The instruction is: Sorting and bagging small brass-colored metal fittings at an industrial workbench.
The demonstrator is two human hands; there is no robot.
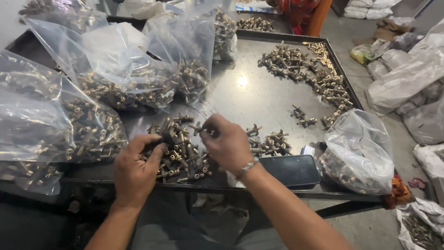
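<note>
Clear plastic bags (pixel 106 74) of brass fittings (pixel 178 153) behind both hands.

Small brass T-shaped pipe fitting (pixel 198 128): dull gold metal w/ threaded ends, pinched at fingertips, held just above tray, lying roughly level. Below it, heap of same brass T-fittings (pixel 178 155), jumbled at all angles on grey metal tray, near front edge; one darker fitting (pixel 165 136) on top of heap, gripped by fingers.
</note>
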